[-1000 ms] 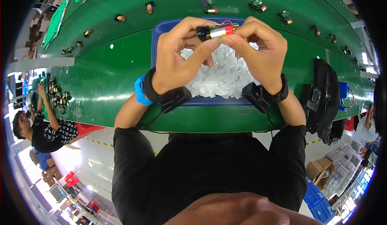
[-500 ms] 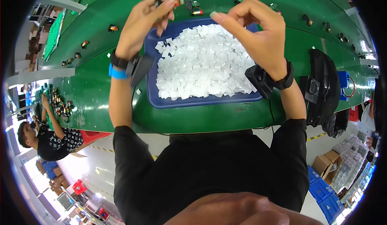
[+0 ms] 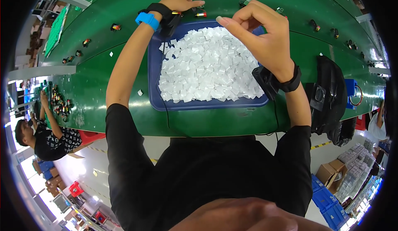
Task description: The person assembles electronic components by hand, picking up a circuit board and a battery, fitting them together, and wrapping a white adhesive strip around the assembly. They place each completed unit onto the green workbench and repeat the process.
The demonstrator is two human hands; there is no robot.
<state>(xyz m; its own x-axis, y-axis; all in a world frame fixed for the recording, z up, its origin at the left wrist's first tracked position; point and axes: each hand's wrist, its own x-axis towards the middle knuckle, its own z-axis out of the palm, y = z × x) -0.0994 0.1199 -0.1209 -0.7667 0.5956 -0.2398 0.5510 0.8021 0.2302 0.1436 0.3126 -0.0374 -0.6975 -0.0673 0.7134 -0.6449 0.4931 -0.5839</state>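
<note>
My left hand [image 3: 179, 1] is beyond the far left corner of a blue tray [image 3: 154, 91]. Its thumb stretches right and nothing shows in its grasp; the other fingers are partly hidden. Under its wrist side lies a small red-and-yellow cylindrical part [image 3: 177, 13]. Close by to the right sits a similar red-banded cylinder [image 3: 201, 14] with dark wiring. My right hand [image 3: 263, 30] hovers over the tray's far right part, fingers curled and thumb forward; whatever they pinch is hidden. Many small white square pieces [image 3: 211, 65] fill the tray.
Similar small wired parts lie along the green table [image 3: 103, 75], such as one part [image 3: 115, 26] at left. A black bag [image 3: 331, 94] and a blue box [image 3: 351, 92] stand at right. Another person [image 3: 52, 137] sits at far left beside a pile of parts [image 3: 61, 102].
My left hand has moved away from me and to the right, and the small red part it held is now on the table. The right hand has barely moved.
</note>
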